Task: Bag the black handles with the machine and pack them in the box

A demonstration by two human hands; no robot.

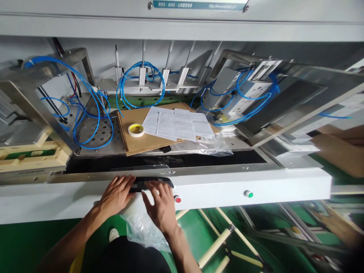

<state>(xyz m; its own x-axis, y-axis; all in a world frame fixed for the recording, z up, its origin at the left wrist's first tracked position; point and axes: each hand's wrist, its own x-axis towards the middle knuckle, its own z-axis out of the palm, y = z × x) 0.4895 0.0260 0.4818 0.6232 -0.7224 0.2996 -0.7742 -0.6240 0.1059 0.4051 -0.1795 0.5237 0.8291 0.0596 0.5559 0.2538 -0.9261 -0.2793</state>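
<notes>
A long, glossy black strip-shaped part point(155, 182) with a rounded right end lies along the white front rail of the machine. My left hand point(118, 195) grips its left end, the fingers close together on top and the thumb below. Over the middle and right of the part is my right hand point(160, 204), its bent fingertips touching the surface and its thumb held apart. Below the rail, between my forearms, hangs a clear plastic bag point(148, 231). What kind of part the black piece is, I cannot tell.
Behind the rail, cardboard sheets point(132, 142) carry printed papers point(178, 123) and a tape roll point(136, 130). Coiled blue hoses point(121, 91) and metal frames surround them. A red button point(178, 199) sits close to my right hand, a green button point(248, 194) farther right.
</notes>
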